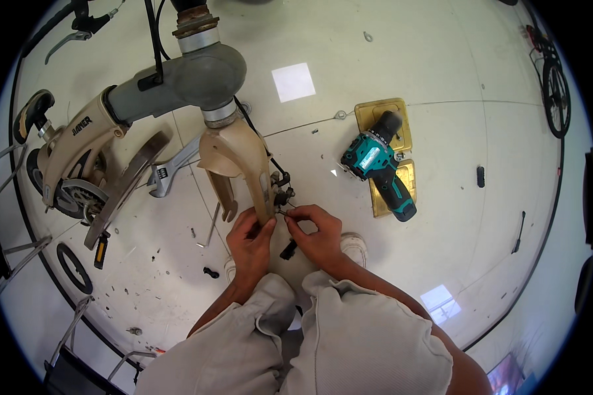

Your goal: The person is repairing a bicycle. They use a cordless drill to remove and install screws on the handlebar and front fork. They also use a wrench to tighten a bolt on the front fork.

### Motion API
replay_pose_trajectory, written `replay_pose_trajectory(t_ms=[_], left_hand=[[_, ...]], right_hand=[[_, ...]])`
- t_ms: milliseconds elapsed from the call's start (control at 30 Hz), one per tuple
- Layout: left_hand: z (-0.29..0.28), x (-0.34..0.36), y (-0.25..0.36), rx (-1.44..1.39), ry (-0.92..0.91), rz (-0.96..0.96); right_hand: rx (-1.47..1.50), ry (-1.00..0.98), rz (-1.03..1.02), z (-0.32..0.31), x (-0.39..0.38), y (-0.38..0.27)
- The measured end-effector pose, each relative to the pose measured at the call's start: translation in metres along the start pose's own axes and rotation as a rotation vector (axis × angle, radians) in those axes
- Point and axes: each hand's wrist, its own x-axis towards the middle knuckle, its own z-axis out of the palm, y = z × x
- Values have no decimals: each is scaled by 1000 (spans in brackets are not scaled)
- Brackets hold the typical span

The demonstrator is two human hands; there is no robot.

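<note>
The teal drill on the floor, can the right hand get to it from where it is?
Probably yes. The teal drill lies on the floor up and to the right of the right hand, with only bare floor between them. But that hand is busy at the brake part on the fork leg.

Left hand (250,238): closed around the lower end of the beige fork leg (260,187), with the second fork leg (225,194) just to its left.
Right hand (315,232): fingertips at the brake caliper (284,195); a black cable (257,135) runs down into it from above.
Left side: a wrench (171,172), a metal rod (213,225) and the folded bike frame (79,141) crowd the floor.
Right side: a teal drill (375,164) lies on brass floor plates (392,191), apart from the hands.
Open room: bare floor (441,243) further right of the right hand.
Below: the person's knees (310,329) fill the near space.
</note>
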Motion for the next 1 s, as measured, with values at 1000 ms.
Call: replay_pose_trajectory(t_ms=[1000], left_hand=[[5, 10, 1, 27, -24, 1]], right_hand=[[58, 24, 224, -3, 2, 5]])
